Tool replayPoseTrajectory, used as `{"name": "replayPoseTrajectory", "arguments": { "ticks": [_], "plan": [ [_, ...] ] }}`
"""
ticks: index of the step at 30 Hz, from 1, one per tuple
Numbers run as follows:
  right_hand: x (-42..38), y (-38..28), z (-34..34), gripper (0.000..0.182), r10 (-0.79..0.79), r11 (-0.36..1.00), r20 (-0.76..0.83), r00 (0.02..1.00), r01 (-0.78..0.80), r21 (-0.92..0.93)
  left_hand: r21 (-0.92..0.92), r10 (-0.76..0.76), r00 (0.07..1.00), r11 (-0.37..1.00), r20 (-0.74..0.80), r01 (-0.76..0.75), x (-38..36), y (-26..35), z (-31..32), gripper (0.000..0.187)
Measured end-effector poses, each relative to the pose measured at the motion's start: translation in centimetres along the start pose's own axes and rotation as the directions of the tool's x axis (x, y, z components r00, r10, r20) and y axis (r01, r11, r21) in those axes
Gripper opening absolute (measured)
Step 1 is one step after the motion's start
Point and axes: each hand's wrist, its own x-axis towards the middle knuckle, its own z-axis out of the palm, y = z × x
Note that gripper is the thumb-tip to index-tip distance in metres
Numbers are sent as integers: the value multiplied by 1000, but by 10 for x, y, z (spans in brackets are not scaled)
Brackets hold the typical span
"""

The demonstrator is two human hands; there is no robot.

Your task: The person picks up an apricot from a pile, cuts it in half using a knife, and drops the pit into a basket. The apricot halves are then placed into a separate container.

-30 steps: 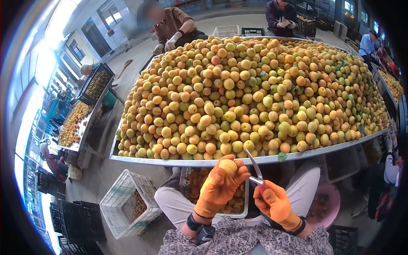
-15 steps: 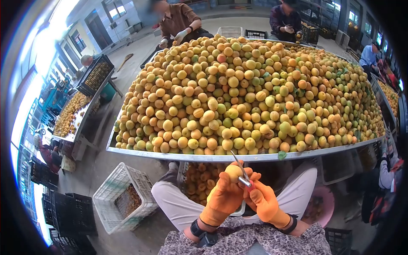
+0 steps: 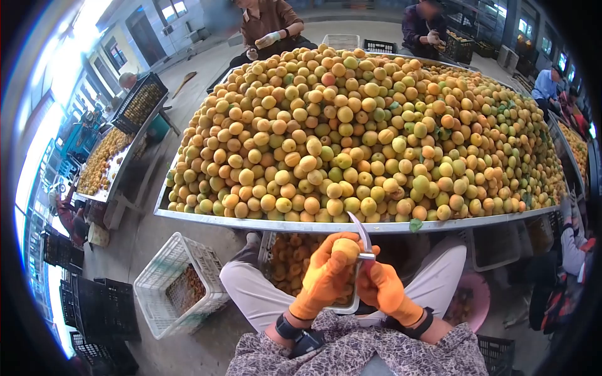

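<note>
Both my hands wear orange gloves. My left hand is closed around a yellow apricot, held up in front of the metal-edged table. Gripped in my right hand is a knife; its curved blade points up and slightly left, right beside the apricot. Most of the knife's handle is hidden by my fingers. Beyond them rises a big heap of apricots, yellow to orange with some green. Below my hands, between my knees, stands a crate holding split apricots.
A white plastic crate with dark pieces inside stands on the floor at left. A pink basin sits by my right knee. Two people work across the table. Black crates are stacked at far left.
The knife blade has turned to show its broad side and now stands more upright beside the apricot. My right hand has shifted slightly down and right. The view has tilted a little.
</note>
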Motion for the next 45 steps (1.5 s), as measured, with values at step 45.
{"name": "replayPoseTrajectory", "arguments": {
  "ticks": [45],
  "plan": [
    [-41,-25,1,57,-66,953,10,998,66,-295,270,-203,967,950,154,157,-14,38,20,69]
  ]
}}
